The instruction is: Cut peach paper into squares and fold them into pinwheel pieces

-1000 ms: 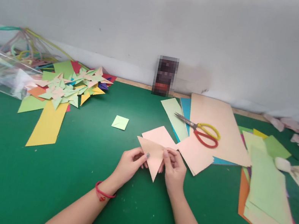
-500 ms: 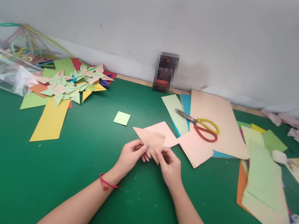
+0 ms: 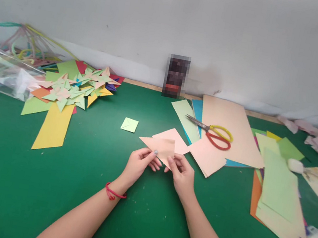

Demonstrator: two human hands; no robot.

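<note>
Between my hands is a folded pink paper triangle (image 3: 162,146), held just above the green table. My left hand (image 3: 140,165) pinches its lower left edge, thumb on top. At its lower right corner, my right hand (image 3: 181,174) grips the paper between thumb and fingers. Just behind lie a flat pink sheet (image 3: 171,134) and a stack of pink paper squares (image 3: 209,158). A small folded light green paper square (image 3: 129,125) rests to the left, apart from my hands.
Scissors (image 3: 216,135) with yellow and red handles lie on large paper sheets (image 3: 234,128). At left are folded paper stars (image 3: 67,94), a yellow strip (image 3: 53,127) and a clear plastic bag (image 3: 15,77). Green sheets (image 3: 281,185) lie at right. A pixelated dark object (image 3: 176,77) stands by the wall.
The pink triangle has tilted and shifted slightly left in my fingers. My right thumb has moved a little up along its edge. The surrounding items stay put.
</note>
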